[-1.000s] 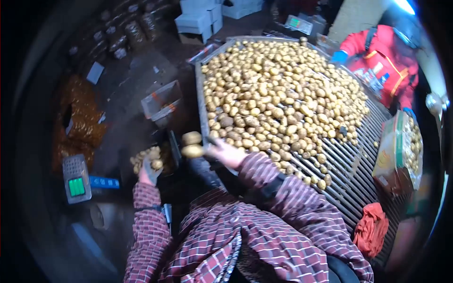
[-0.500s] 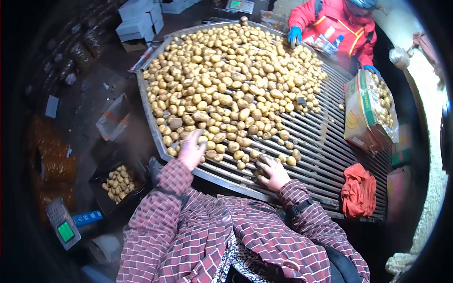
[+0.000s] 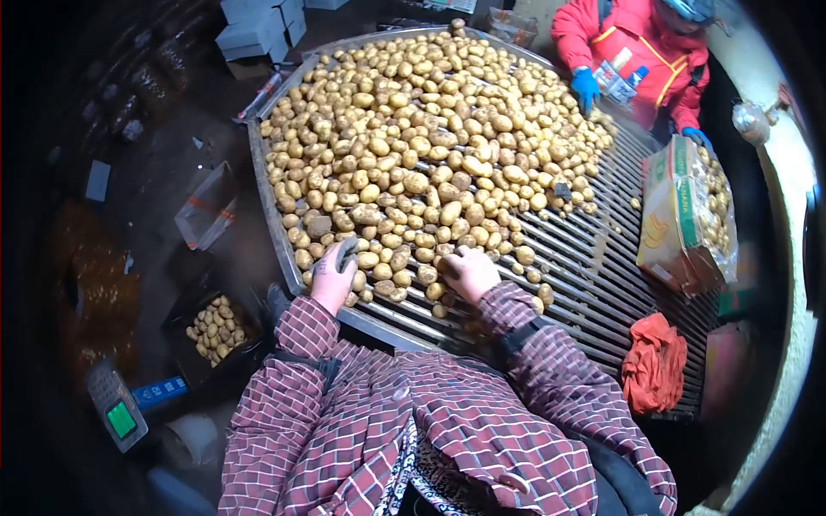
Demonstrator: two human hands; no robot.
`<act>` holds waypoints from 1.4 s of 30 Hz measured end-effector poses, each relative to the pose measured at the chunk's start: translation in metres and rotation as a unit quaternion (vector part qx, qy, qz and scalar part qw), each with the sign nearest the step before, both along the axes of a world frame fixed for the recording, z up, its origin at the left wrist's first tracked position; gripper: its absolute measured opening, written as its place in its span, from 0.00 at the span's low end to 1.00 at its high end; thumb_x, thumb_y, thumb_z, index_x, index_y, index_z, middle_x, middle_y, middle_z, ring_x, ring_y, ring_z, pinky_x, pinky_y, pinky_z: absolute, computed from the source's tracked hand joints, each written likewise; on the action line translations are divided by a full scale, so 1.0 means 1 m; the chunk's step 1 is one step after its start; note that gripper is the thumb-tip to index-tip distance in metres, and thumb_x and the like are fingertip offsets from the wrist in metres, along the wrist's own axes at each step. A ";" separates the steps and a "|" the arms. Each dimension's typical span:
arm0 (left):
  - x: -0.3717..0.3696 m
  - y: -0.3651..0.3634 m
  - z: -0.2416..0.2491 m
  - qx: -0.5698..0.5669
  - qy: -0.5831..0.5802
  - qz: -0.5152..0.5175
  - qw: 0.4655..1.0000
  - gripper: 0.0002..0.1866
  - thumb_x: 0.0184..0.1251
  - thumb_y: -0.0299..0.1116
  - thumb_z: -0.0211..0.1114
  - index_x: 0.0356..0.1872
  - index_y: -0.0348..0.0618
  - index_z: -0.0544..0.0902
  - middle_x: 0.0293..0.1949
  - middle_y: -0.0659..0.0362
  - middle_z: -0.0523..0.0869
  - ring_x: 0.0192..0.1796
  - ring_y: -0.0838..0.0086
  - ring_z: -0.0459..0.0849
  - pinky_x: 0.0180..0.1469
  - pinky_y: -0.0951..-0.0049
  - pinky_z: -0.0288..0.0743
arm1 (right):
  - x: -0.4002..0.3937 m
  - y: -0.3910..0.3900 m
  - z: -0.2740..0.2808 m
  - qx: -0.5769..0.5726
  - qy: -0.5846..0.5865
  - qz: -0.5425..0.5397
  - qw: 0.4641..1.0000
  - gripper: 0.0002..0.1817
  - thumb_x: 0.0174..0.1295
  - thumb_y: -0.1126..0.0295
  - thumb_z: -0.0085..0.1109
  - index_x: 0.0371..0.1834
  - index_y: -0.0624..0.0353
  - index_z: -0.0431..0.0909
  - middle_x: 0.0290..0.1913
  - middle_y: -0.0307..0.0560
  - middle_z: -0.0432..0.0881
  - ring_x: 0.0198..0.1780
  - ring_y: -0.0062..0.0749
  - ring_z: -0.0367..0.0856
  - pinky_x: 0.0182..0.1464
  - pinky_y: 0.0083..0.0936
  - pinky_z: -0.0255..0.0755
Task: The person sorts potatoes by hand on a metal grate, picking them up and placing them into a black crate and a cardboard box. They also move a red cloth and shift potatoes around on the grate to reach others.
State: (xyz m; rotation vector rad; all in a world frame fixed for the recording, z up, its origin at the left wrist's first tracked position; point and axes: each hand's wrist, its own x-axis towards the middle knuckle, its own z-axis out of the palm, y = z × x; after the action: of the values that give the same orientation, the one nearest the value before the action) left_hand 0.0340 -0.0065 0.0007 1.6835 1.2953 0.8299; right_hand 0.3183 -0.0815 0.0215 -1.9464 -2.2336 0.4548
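Note:
Many dirt-marked yellow potatoes (image 3: 413,146) lie heaped on a slatted metal sorting table (image 3: 551,241). My left hand (image 3: 334,271) is at the heap's near left edge, its dark fingertips bent and its thumb apart, with potatoes beside it. Farther right, my right hand (image 3: 471,273) bends its fingers around a brownish potato (image 3: 448,266) at the near edge of the heap. Its fingertips are partly hidden.
A co-worker in a red jacket (image 3: 632,52) stands across the table beside a potato-filled banana box (image 3: 667,215). A red cloth (image 3: 654,365) lies at right. On the left are a dark crate of potatoes (image 3: 215,331) and a scale display (image 3: 120,419).
My right hand has moved up and left, to the edge of the heap. My left hand has shifted slightly left, with its fingers more bent. The co-worker's gloved hand has lowered.

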 end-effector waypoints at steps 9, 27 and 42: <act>0.105 -0.011 0.020 0.037 0.474 -0.206 0.855 0.27 0.56 0.44 0.67 0.57 0.51 0.73 0.47 0.54 0.77 0.51 0.61 0.76 0.51 0.61 0.70 | 0.022 -0.016 -0.023 -0.049 0.262 -0.176 0.948 0.19 0.53 0.65 0.66 0.47 0.59 0.78 0.41 0.47 0.79 0.42 0.37 0.77 0.49 0.31 0.72; -0.086 -0.004 0.011 -0.299 -0.665 0.146 0.668 0.17 0.69 0.37 0.52 0.55 0.44 0.77 0.47 0.60 0.82 0.49 0.75 0.81 0.42 0.76 0.75 | -0.105 0.023 0.076 -0.125 0.355 0.134 0.917 0.22 0.57 0.68 0.64 0.56 0.60 0.76 0.56 0.50 0.78 0.57 0.38 0.77 0.62 0.31 0.68; -0.094 0.028 0.022 -0.202 -0.295 0.165 0.919 0.20 0.66 0.38 0.61 0.54 0.38 0.77 0.45 0.54 0.84 0.39 0.72 0.84 0.45 0.72 0.78 | -0.084 0.052 0.002 0.015 0.194 0.071 0.978 0.19 0.54 0.66 0.61 0.50 0.54 0.76 0.43 0.52 0.77 0.47 0.47 0.77 0.50 0.36 0.73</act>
State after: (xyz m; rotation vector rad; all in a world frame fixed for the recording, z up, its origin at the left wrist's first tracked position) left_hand -0.0596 0.0210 0.0231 0.8047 1.2173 1.0741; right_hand 0.2339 -0.0298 0.0235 -1.5256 -2.1129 0.7427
